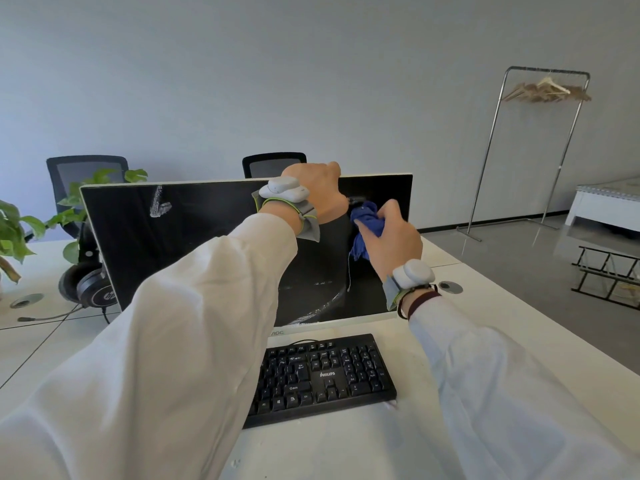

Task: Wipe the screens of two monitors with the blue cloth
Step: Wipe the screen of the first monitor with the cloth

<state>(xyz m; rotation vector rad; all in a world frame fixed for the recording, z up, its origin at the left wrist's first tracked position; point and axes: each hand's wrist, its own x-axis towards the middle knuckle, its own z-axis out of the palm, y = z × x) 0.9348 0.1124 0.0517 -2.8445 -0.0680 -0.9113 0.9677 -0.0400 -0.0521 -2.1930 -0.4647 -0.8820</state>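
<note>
the right grip (391,237) is clenched on the bunched cloth (367,221) and presses it to the upper right of the screen (194,251). the left grip (311,188) is curled over the top edge of the monitor (346,324), just left of the cloth, and seems to steady it. the screen's long axis runs left to right, and the cloth sits near its right end. a white smear (160,202) lies at the upper left, well apart from the cloth and beyond the left arm. i judge that the coming stroke has to run leftward along that axis. the left arm crosses that path, so the left grip would likely have to shift, or the right reach under it.

count: one monitor in view, the second not seen; one cloth; one keyboard (322,375) and one headset (86,289) on the worktop (485,341); two chairs (86,168) behind.
</note>
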